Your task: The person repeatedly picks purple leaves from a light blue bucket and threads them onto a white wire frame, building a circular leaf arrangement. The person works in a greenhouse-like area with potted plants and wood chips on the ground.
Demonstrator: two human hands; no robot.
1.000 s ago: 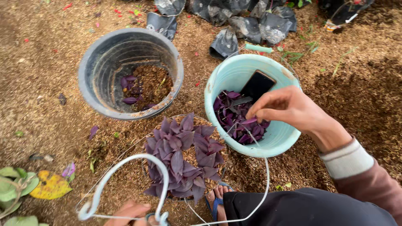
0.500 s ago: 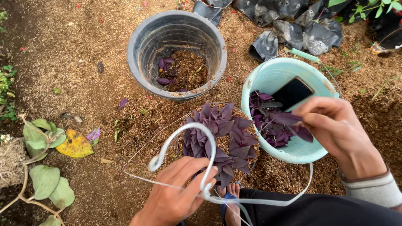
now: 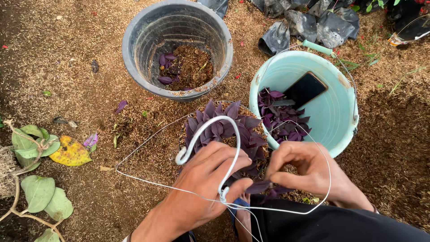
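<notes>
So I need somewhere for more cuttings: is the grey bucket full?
No, nearly empty. The grey bucket stands upright, with only some husk mix and a few purple leaves on its bottom.

Two bare hands are seen in the lower half of the frame, the left hand [image 3: 204, 179] and the right hand [image 3: 307, 172], with no rings or gloves worn. Dark, almost black cloth [image 3: 331, 224] is worn over the leg at the bottom right.
</notes>
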